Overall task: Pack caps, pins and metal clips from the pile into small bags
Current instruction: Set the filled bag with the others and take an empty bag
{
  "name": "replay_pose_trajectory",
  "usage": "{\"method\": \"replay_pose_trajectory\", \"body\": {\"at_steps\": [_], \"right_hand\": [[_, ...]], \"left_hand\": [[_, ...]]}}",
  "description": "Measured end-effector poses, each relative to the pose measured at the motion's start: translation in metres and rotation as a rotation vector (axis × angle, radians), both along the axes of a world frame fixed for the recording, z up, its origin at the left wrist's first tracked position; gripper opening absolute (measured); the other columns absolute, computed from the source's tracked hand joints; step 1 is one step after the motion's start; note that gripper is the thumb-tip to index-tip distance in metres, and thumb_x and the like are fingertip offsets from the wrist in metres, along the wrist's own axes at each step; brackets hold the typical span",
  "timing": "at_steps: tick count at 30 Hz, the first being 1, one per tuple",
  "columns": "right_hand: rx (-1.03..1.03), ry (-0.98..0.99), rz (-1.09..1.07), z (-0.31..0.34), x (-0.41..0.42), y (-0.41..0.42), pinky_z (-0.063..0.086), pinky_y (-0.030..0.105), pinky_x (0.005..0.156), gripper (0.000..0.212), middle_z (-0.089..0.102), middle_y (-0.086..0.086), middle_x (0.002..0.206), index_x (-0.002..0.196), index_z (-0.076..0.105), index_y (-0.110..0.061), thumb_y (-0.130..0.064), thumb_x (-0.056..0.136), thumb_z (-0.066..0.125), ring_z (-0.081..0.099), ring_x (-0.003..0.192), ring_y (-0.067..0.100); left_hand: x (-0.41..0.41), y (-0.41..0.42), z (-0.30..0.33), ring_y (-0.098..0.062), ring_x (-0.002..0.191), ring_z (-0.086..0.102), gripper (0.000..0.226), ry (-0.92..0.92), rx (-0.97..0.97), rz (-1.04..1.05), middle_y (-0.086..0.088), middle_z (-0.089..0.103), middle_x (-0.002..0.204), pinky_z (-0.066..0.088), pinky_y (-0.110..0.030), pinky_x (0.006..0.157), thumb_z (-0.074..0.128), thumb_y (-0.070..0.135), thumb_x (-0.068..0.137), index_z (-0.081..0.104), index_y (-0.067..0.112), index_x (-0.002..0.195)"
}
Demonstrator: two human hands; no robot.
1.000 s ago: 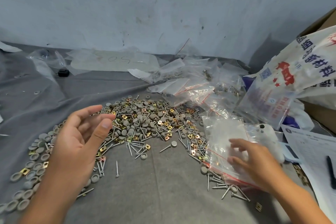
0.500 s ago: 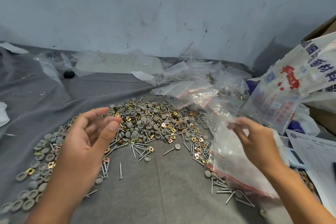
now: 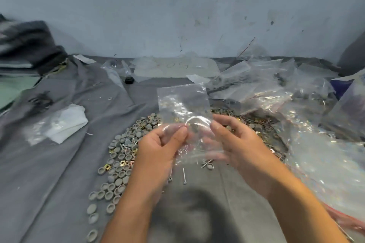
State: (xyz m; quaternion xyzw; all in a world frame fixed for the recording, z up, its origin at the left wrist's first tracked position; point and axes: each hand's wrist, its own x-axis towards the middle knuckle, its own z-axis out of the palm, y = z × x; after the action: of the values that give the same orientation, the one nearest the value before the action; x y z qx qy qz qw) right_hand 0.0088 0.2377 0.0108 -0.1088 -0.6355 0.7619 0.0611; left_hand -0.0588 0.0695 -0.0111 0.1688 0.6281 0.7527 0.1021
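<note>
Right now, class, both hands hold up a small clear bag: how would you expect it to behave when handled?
The small clear bag probably feels floppy: it creases and bows between the left hand and right hand. It seems very light, since pinching fingers alone keep it up. The glossy film may be slippery.

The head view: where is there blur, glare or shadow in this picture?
Head view: motion blur softens the dark bundle at far left; glare streaks the small clear bag that the left hand and right hand pinch, and the bag heap at right; a soft shadow darkens the grey cloth below.
</note>
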Motion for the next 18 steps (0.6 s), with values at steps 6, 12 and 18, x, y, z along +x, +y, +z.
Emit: {"method": "replay_pose_trajectory", "body": {"at_steps": [6, 12, 18], "right_hand": [[-0.092, -0.051, 0.027, -0.022, -0.015, -0.026, 0.056, 0.022, 0.066, 0.058, 0.078, 0.002, 0.091, 0.124, 0.06, -0.016, -0.025, 0.07, 0.077, 0.073, 0.082, 0.01], [0.224, 0.093, -0.077, -0.024, -0.027, -0.037, 0.046, 0.01, 0.055, 0.023, 0.075, -0.002, 0.073, 0.105, 0.065, -0.024, -0.025, 0.086, 0.078, 0.065, 0.063, -0.001], [0.281, 0.201, -0.063, -0.025, -0.029, -0.05, 0.044, 0.009, 0.054, 0.022, 0.072, -0.006, 0.065, 0.101, 0.066, -0.019, -0.023, 0.084, 0.081, 0.067, 0.06, 0.001]], "left_hand": [[-0.01, -0.017, 0.0, -0.009, 0.077, 0.074, 0.015, -0.042, -0.092, 0.238, 0.002, 0.078, 0.089, 0.054, -0.019, 0.064, 0.073, 0.034, 0.086, 0.071, 0.022, 0.096], [0.002, -0.041, 0.008, -0.007, 0.098, 0.054, 0.046, 0.508, -0.554, 0.586, 0.017, 0.056, 0.107, 0.042, -0.02, 0.084, 0.078, 0.058, 0.075, 0.054, 0.034, 0.106], [0.01, -0.048, 0.01, -0.003, 0.079, 0.068, 0.016, 0.578, -0.635, 0.224, 0.024, 0.073, 0.086, 0.047, -0.011, 0.069, 0.083, 0.03, 0.081, 0.075, 0.033, 0.095]]}}
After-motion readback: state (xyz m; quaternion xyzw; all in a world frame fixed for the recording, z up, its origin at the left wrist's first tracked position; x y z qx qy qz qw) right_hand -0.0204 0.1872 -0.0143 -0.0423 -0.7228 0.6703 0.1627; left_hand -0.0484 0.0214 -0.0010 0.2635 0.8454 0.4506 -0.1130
